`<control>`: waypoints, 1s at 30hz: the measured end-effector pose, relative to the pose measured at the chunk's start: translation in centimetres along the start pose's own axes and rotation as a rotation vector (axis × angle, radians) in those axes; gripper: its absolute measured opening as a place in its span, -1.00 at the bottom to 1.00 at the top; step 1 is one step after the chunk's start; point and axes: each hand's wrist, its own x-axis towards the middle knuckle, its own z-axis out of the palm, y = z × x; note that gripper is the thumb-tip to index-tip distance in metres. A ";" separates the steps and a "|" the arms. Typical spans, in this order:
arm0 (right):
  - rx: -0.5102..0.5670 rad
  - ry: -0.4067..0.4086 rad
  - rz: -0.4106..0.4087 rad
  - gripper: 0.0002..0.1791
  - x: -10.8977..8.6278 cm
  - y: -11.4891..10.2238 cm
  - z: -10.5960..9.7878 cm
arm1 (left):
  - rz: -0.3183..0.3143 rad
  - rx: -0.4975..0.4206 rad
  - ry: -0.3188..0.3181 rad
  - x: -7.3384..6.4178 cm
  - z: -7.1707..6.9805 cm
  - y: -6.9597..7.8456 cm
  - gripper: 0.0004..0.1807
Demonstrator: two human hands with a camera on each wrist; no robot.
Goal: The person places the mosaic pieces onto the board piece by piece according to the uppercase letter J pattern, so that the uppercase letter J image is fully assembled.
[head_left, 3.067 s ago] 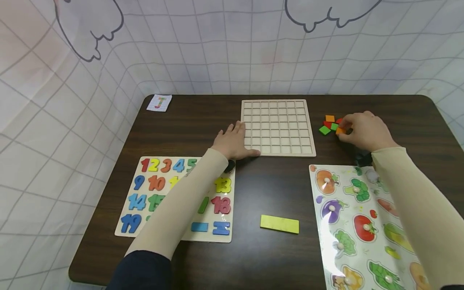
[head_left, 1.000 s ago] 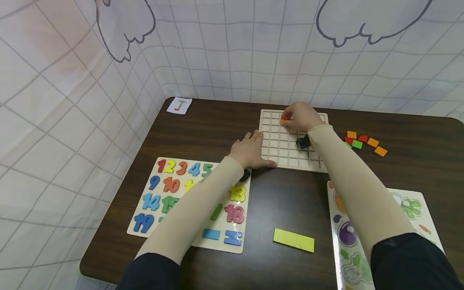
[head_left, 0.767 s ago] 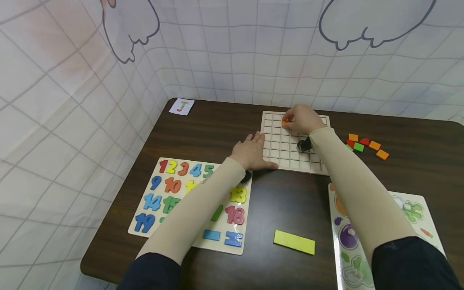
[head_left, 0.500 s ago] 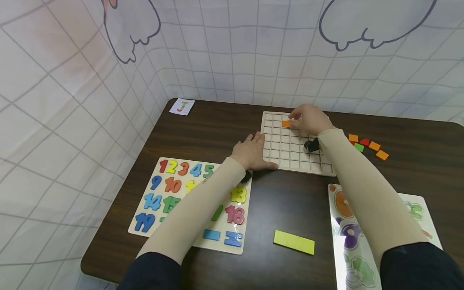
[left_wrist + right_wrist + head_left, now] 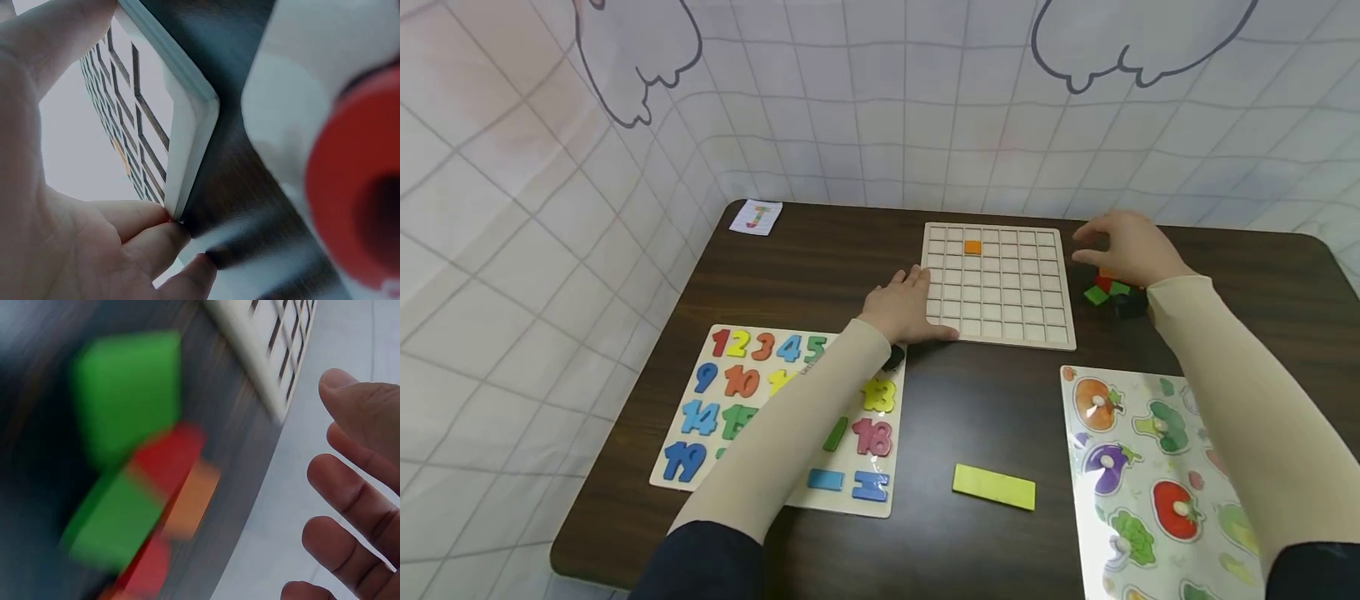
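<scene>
A wooden grid board (image 5: 1015, 287) lies at the back middle of the table, with one orange square tile (image 5: 973, 247) in a cell near its far left. My left hand (image 5: 901, 310) rests against the board's left edge, thumb at the front corner; the left wrist view shows its fingertips touching the rim. Above a small pile of coloured tiles to the right of the board hovers my right hand (image 5: 1131, 248), fingers apart and holding nothing. Green tiles (image 5: 128, 394), red tiles (image 5: 169, 456) and an orange tile (image 5: 192, 500) show blurred in the right wrist view.
A number puzzle board (image 5: 880, 492) lies under the left forearm. At the front right is a vegetable peg puzzle (image 5: 1082, 483), partly beneath the right forearm. A yellow-green block (image 5: 994, 487) lies between them. A card with a coloured letter J (image 5: 756, 217) sits at the back left.
My right hand took an orange tile from the pile, set it in the grid board, released it and moved back right over the pile. The left hand has stayed at the board's edge.
</scene>
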 end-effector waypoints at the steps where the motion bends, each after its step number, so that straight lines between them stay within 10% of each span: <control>1: -0.002 0.001 0.012 -0.48 -0.5 0.8 -0.3 | 0.001 -0.005 -0.001 0.0 0.0 -0.1 0.30; 15: -0.043 -0.021 0.158 -0.41 -5.7 7.0 -1.3 | 0.000 -0.004 -0.009 0.1 0.0 -0.1 0.30; 30: -0.033 -0.056 0.170 -0.51 -6.3 8.1 -0.3 | 0.010 -0.003 0.014 -0.2 0.3 0.2 0.29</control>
